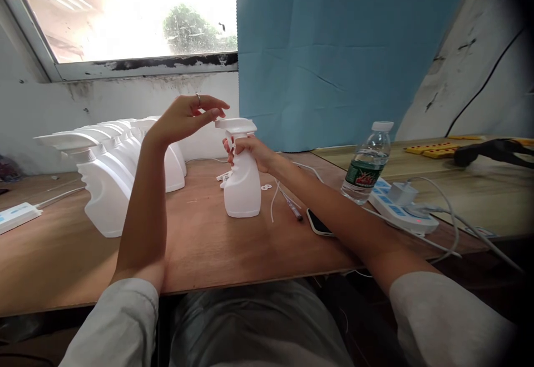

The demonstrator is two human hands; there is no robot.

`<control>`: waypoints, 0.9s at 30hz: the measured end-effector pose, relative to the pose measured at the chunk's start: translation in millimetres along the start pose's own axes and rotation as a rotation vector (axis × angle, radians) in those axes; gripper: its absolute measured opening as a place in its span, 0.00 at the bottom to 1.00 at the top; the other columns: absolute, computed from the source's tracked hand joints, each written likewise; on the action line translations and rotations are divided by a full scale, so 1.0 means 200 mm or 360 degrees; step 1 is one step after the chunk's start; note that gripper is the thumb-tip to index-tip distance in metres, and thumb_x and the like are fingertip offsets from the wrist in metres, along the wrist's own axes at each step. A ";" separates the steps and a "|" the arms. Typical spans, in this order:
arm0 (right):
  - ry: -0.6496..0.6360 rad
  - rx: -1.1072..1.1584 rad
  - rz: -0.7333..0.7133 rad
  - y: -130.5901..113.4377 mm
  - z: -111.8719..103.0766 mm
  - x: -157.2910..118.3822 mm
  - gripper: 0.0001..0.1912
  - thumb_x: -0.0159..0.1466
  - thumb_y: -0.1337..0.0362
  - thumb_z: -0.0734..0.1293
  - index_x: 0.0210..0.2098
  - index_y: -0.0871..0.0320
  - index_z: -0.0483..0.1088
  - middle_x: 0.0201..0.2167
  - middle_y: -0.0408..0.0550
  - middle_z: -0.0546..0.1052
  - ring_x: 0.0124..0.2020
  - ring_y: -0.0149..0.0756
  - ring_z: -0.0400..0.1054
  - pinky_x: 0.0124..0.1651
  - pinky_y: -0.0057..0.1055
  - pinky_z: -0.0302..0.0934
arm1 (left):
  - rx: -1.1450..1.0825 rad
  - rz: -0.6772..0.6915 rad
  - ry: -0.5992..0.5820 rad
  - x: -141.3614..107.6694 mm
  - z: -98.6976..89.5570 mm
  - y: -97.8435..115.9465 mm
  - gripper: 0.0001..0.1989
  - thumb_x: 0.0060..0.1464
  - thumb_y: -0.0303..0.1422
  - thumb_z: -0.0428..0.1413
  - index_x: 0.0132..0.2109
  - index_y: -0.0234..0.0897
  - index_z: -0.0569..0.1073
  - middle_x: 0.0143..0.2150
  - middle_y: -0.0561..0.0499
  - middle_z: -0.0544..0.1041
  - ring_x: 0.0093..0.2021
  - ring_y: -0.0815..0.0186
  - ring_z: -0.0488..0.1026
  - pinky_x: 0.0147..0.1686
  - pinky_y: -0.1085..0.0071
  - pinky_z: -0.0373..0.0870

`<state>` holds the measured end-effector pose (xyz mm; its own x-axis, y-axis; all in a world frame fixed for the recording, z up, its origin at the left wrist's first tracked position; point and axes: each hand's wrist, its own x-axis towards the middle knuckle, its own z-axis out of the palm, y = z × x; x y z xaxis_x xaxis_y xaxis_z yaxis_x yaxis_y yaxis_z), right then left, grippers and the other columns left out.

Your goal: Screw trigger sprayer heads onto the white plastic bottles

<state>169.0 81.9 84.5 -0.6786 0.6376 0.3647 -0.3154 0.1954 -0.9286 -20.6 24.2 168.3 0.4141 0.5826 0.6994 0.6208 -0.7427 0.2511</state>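
A white spray bottle (242, 189) stands upright on the brown table, its trigger head (237, 125) on top with the nozzle end facing left. My right hand (255, 151) is wrapped round the bottle's neck, just under the head. Up at the left end of the head hovers my left hand (192, 114), fingers stretched out and slightly bent, a ring on one of them. Its fingertips are close to the nozzle end; whether they touch it I cannot tell. Several similar white spray bottles (110, 175) stand in a row at left, partly behind my left forearm.
Behind the held bottle lie small white pieces (225, 177). Right of it are a pen (294, 209), a phone (320, 223), a water bottle (362, 169) and a power strip (403, 211) with trailing cables. Another power strip (19, 217) lies at far left.
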 end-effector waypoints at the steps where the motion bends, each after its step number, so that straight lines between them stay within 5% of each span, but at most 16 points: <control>1: -0.0016 -0.0019 -0.0005 0.01 0.01 0.01 0.10 0.48 0.70 0.64 0.32 0.58 0.67 0.23 0.43 0.71 0.23 0.32 0.66 0.25 0.30 0.65 | 0.0048 -0.0017 0.0015 -0.01 -0.03 0.02 0.13 0.61 0.36 0.55 0.48 0.36 0.78 0.44 0.47 0.80 0.43 0.65 0.76 0.44 0.70 0.72; 7: 0.0101 -0.0157 -0.0198 0.10 0.12 0.18 0.03 0.51 0.67 0.64 0.27 0.59 0.66 0.25 0.44 0.70 0.22 0.31 0.63 0.23 0.28 0.62 | 0.0303 -0.0035 0.0149 -0.09 -0.16 0.09 0.11 0.61 0.35 0.56 0.47 0.37 0.79 0.44 0.51 0.81 0.41 0.68 0.75 0.44 0.71 0.71; 10: 0.0178 -0.0260 -0.0350 0.21 0.20 0.31 0.09 0.54 0.62 0.67 0.35 0.57 0.69 0.27 0.42 0.70 0.26 0.32 0.65 0.28 0.28 0.65 | 0.0454 -0.0032 0.0211 -0.13 -0.21 0.11 0.11 0.62 0.35 0.56 0.47 0.35 0.79 0.44 0.50 0.81 0.42 0.68 0.76 0.43 0.74 0.71; 13: 0.0214 -0.0487 -0.0452 0.38 0.29 0.37 0.20 0.56 0.53 0.71 0.43 0.56 0.69 0.38 0.46 0.75 0.40 0.38 0.70 0.42 0.32 0.67 | 0.0493 -0.0044 0.0308 -0.17 -0.26 0.12 0.12 0.62 0.34 0.56 0.47 0.34 0.79 0.44 0.50 0.81 0.44 0.68 0.76 0.42 0.75 0.70; 22: 0.0084 -0.0942 -0.0114 0.78 0.39 0.33 0.48 0.49 0.51 0.77 0.61 0.59 0.55 0.57 0.57 0.69 0.57 0.48 0.65 0.52 0.37 0.63 | 0.0472 0.0009 0.0478 -0.26 -0.32 0.16 0.14 0.61 0.38 0.56 0.45 0.32 0.80 0.41 0.51 0.82 0.43 0.66 0.77 0.44 0.72 0.71; 27: 0.0009 -0.1234 -0.0034 0.89 0.42 0.41 0.40 0.51 0.46 0.75 0.55 0.57 0.62 0.56 0.55 0.71 0.56 0.50 0.65 0.54 0.38 0.62 | 0.0449 -0.0011 0.0475 -0.26 -0.32 0.15 0.14 0.60 0.39 0.56 0.45 0.34 0.80 0.42 0.52 0.82 0.44 0.67 0.77 0.44 0.74 0.71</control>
<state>1.5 106.4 -44.8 -0.6734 0.6314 0.3846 0.2277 0.6720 -0.7047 -65.5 -49.3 183.1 0.2238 0.4350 0.8722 0.7982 -0.5953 0.0921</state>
